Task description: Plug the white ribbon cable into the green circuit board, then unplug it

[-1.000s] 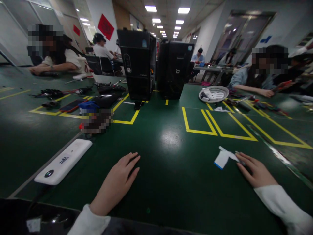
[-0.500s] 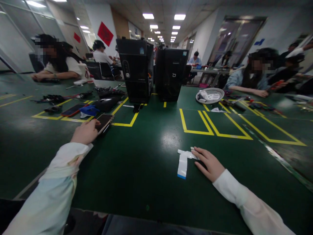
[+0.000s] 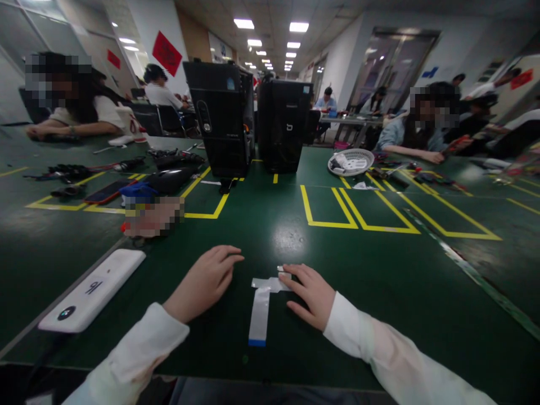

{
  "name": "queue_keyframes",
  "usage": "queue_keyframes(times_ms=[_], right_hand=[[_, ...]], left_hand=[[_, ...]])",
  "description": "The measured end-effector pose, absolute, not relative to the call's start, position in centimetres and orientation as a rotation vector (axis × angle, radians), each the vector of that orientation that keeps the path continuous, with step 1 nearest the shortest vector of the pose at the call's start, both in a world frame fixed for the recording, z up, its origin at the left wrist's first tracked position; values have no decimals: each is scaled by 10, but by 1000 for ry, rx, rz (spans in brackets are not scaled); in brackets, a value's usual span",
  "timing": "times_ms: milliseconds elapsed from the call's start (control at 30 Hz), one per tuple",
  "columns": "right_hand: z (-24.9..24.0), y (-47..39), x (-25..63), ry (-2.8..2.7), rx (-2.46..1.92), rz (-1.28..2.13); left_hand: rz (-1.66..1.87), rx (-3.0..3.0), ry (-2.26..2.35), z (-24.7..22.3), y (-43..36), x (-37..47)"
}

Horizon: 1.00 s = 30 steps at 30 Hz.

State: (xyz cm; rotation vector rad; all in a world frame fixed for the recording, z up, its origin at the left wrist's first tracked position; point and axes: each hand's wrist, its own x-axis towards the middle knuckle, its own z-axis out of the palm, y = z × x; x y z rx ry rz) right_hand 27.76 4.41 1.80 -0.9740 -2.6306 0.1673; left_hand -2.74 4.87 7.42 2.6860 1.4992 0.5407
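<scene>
A white flat ribbon cable (image 3: 259,312) with a blue end lies on the green table in front of me, bent into an angled shape. My right hand (image 3: 310,295) rests its fingertips on the cable's upper right end, the thumb held apart from the other fingers. To the left of the cable is my left hand (image 3: 206,281), fingers stretched towards it with nothing in them and not touching the cable. Beyond that hand lies a pinkish thing (image 3: 154,216), pixelated so that I cannot make out its kind. A white power bank (image 3: 93,289) sits at the left.
Two black computer towers (image 3: 217,118) stand at the back. Yellow tape (image 3: 333,225) marks boxes on the table. Dark cables and a black mouse-like object (image 3: 171,180) lie at back left. A white basket (image 3: 351,163) holds small items; people sit at both far sides.
My left hand has left the phone-like device and come right and nearer, beside the cable. The view has turned right; my right hand still touches the cable. The white power bank has come into view.
</scene>
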Motion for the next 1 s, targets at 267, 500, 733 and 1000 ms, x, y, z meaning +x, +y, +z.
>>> queue_keyframes(times_ms=[267,500,733,1000], right_hand=[[16,43,262,-2640,-820,371],[-2,80,349,-2349,-1045,122],[-4,99,511,-1838,-2025,-378],[14,69,583,-1195,-2716,-196]], left_hand=[[513,2602,1182,60,2,33],[423,2581,1199,48,0,31],[450,2545,1220,44,1,29],[507,2509,1227,43,3,31]])
